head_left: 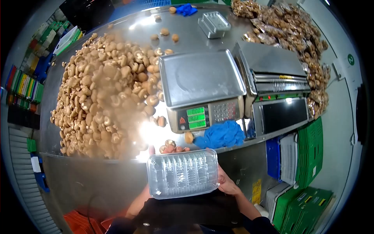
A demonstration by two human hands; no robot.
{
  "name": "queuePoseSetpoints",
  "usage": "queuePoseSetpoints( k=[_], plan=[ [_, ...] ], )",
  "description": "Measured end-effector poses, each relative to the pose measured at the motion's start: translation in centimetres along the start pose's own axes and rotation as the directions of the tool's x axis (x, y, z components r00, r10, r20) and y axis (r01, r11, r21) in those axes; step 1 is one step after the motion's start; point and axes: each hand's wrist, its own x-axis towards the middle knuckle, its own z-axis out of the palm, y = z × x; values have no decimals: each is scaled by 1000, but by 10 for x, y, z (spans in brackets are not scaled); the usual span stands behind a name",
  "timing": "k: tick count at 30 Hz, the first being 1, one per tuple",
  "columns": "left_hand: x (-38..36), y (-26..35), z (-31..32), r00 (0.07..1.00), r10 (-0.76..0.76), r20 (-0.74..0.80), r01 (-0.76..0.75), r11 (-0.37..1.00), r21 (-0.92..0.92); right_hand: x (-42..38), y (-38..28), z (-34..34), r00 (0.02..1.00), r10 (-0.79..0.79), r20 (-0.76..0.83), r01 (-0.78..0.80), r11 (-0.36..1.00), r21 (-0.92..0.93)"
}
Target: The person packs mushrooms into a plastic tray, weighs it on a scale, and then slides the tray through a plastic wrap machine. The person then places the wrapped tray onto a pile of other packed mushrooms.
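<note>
A clear plastic tray (183,173), which looks empty, is held at the table's front edge. My right hand (226,184) grips its right end, the fingers partly behind it. Behind the tray's far rim, my left hand (180,149) shows only curled fingertips and seems to hold a few brown mushrooms (170,143); its palm is hidden by the tray. Just beyond, a digital scale (202,80) has a bare metal pan and a lit green display. A single mushroom (189,137) and a crumpled blue cloth or glove (222,134) lie in front of the scale.
A large heap of loose mushrooms (101,93) covers the table's left. A wrapping machine (276,89) stands right of the scale, with bagged mushrooms (288,23) behind it. Stacked clear trays (214,24) sit at the back. Green crates (311,152) are at the right.
</note>
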Motion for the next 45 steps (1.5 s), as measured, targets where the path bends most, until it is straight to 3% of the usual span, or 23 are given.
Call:
queuePoseSetpoints(
  k=[6, 10, 14, 19, 20, 22, 24, 25, 26, 27, 28, 29, 31, 33, 37, 41, 42, 45],
  plan=[
    [3, 43, 7, 991, 134, -26, -134, 991, 11, 52, -57, 29, 959, 284, 8, -282, 953, -116],
    [14, 62, 24, 979, 204, -29, -203, 979, 32, 87, -75, 27, 939, 335, 81, -322, 937, -137],
    [40, 81, 57, 964, 267, -11, -264, 959, 100, 134, -102, 24, 963, 202, 176, -189, 978, -88],
    [102, 117, 135, 941, 333, 66, -338, 900, 276, 196, -174, 13, 989, 97, 115, -110, 987, 115],
    [118, 126, 157, 937, 337, 92, -349, 880, 323, 207, -184, -2, 991, 118, -58, -109, 984, 140],
    [157, 143, 201, 932, 338, 131, -361, 837, 411, 233, -224, -30, 991, -109, -76, 122, 974, 193],
    [204, 159, 246, 936, 317, 154, -351, 801, 486, 262, -286, -60, 959, -279, 44, 245, 898, 367],
    [231, 167, 265, 943, 291, 162, -332, 790, 515, 268, -317, -61, 920, -391, 13, 369, 878, 304],
    [256, 175, 277, 957, 213, 198, -286, 812, 509, 274, -349, -59, 912, -402, -73, 409, 898, 160],
    [277, 180, 282, 963, 116, 245, -225, 845, 485, 285, -371, -75, 915, -389, -104, 403, 892, 206],
    [296, 190, 272, 914, -112, 390, -75, 898, 434, 295, -389, -90, 899, -431, -77, 437, 894, 103],
    [306, 174, 282, 979, 104, 173, -185, 807, 560, 310, -400, -120, 921, -388, -10, 385, 909, 161],
    [354, 162, 267, 971, 177, 159, -238, 729, 641, 339, -402, -151, 919, -378, -115, 377, 926, -27],
    [408, 164, 238, 993, 52, 108, -109, 771, 628, 365, -401, -179, 951, -271, -151, 262, 962, -77],
    [470, 168, 192, 999, -20, -32, 35, 784, 620, 401, -402, -206, 964, -86, -253, 31, 977, -213],
    [512, 202, 155, 976, -163, -146, 219, 737, 639, 442, -396, -230, 914, 30, -403, -240, 843, -482],
    [514, 207, 158, 953, 2, -302, 225, 660, 717, 449, -408, -235, 929, 202, -310, -320, 859, -399],
    [502, 218, 158, 981, 10, -196, 193, 121, 974, 467, -400, -237, 879, 320, -353, -458, 773, -440]
  ],
)
